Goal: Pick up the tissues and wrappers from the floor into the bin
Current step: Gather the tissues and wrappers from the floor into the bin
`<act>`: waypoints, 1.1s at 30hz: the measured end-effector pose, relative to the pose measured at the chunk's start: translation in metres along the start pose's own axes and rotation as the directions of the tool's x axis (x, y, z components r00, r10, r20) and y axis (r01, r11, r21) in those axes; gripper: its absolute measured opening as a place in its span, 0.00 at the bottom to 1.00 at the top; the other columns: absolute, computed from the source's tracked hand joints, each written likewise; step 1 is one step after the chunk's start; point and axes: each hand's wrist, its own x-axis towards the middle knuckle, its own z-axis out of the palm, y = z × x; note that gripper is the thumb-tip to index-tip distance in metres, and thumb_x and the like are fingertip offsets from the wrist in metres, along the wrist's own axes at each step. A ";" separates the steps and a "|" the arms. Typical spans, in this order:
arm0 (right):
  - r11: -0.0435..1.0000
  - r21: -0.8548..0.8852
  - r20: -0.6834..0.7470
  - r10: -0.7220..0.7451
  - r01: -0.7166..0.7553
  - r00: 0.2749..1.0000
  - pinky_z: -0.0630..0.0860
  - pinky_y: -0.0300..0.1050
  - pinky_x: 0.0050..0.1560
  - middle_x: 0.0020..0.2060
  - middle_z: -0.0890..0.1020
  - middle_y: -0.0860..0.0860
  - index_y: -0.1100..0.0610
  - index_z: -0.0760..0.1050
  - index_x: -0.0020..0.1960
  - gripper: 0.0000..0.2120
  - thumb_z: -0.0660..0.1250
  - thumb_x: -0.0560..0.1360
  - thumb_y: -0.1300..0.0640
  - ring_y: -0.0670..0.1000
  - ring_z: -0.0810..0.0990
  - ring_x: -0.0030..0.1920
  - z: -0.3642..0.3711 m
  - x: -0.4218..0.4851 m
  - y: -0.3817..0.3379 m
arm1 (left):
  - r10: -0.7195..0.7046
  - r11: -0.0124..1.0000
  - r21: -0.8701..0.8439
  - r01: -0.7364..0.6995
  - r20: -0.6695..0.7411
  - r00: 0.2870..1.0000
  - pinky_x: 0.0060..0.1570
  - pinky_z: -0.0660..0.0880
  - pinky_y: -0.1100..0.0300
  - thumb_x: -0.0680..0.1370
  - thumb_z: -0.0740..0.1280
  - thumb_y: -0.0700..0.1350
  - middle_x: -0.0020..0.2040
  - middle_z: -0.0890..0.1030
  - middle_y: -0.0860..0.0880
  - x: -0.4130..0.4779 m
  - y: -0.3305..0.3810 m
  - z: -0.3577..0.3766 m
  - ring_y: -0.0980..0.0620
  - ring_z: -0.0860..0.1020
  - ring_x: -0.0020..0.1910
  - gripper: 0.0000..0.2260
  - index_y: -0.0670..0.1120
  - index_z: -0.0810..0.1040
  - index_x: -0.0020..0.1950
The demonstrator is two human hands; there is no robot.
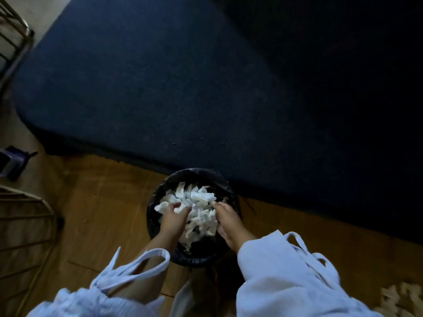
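Note:
A round black bin [158, 197] lined with a dark bag stands on the wooden floor by the edge of a dark blue bed. It is heaped with crumpled white tissues [199, 200]. Both my hands are inside the bin's mouth on the heap. My left hand [172, 219] lies on the left side of the pile with fingers spread over the tissues. My right hand [229, 223] rests on the right side, fingers stretched along the pile. More pale crumpled pieces [402, 298] lie on the floor at the bottom right.
The dark blue bed [183, 88] fills the upper view and borders the bin. A metal wire rack [25, 225] stands at the left, another metal frame [16, 37] at the top left. A dark purple object [13, 161] lies on the floor at the left edge.

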 end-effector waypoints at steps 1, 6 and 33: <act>1.000 0.025 -0.002 -0.001 0.001 1.000 0.73 0.54 0.63 0.60 0.77 0.51 0.52 0.67 0.67 0.32 0.67 0.66 0.42 0.52 0.77 0.59 -0.001 -0.004 -0.003 | -0.003 1.000 0.017 0.003 -0.007 1.000 0.35 0.69 0.60 0.78 0.64 0.49 0.48 0.74 0.46 -0.004 0.004 -0.001 0.54 0.72 0.37 0.22 0.43 0.66 0.69; 0.994 -0.054 -0.048 -0.095 0.092 0.994 0.74 0.44 0.49 0.57 0.73 0.50 0.55 0.68 0.66 0.18 0.61 0.78 0.52 0.48 0.72 0.54 -0.016 -0.079 -0.030 | 0.044 0.990 0.130 -0.048 0.035 0.998 0.48 0.72 0.55 0.77 0.65 0.51 0.60 0.75 0.40 -0.057 0.033 -0.017 0.45 0.75 0.49 0.23 0.42 0.67 0.68; 0.883 -0.151 -0.632 -0.432 0.445 0.644 0.64 0.34 0.54 0.70 0.67 0.56 0.58 0.63 0.71 0.21 0.59 0.79 0.55 0.53 0.67 0.69 -0.275 -0.484 0.230 | 0.222 0.212 0.457 -0.864 0.838 0.498 0.65 0.68 0.54 0.79 0.60 0.53 0.70 0.67 0.43 -0.502 -0.008 0.186 0.43 0.69 0.67 0.24 0.44 0.64 0.72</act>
